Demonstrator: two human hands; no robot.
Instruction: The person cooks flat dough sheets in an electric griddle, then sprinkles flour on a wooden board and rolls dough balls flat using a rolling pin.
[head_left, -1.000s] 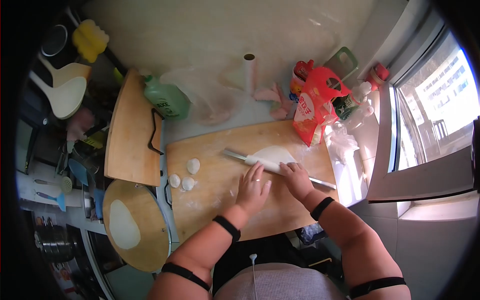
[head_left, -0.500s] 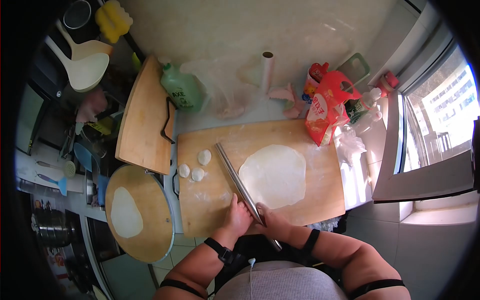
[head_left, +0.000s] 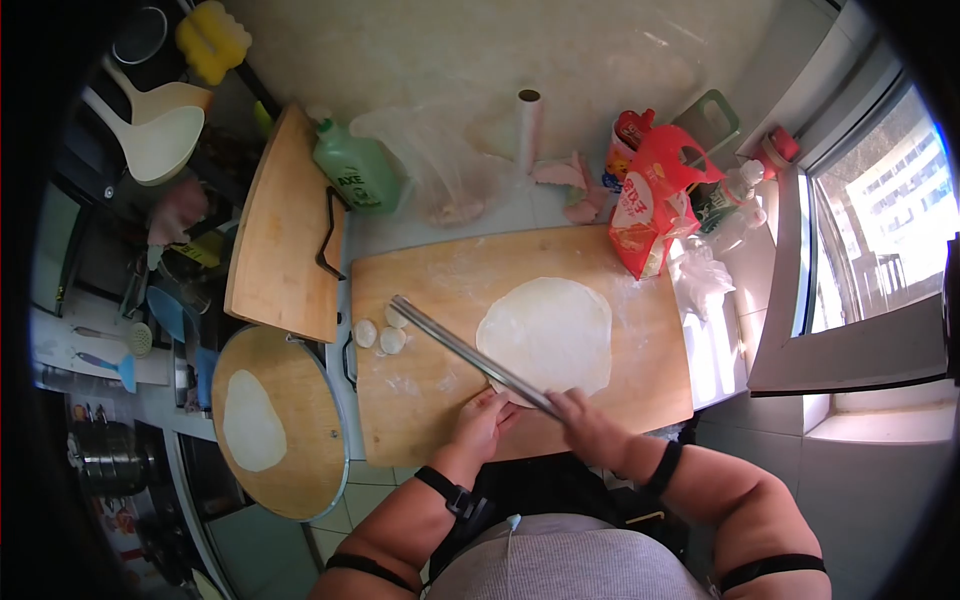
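A round, thin dough sheet [head_left: 548,335] lies on the wooden board [head_left: 420,420]. My right hand [head_left: 592,428] is closed around the near right end of a metal rolling pin [head_left: 450,340], which slants over the sheet's lower left edge toward the far left. At that near edge, my left hand [head_left: 482,422] is closed, its fingers pinching the dough's rim just below the pin. Several small dough balls [head_left: 392,341] sit at the board's left side, one partly behind the pin's far end.
On the left, a round board [head_left: 318,430] carries another flat dough sheet [head_left: 254,420]. An upright wooden board [head_left: 275,235], a green AXE bottle [head_left: 357,170], a plastic bag [head_left: 445,180] and a red bag [head_left: 650,210] stand around the work board. The open window [head_left: 880,240] is at right.
The rolling pin has swung to lie flatter, its far end moving left over the dough balls. My right hand has shifted right with it; my left hand has let go of the pin and holds the dough edge.
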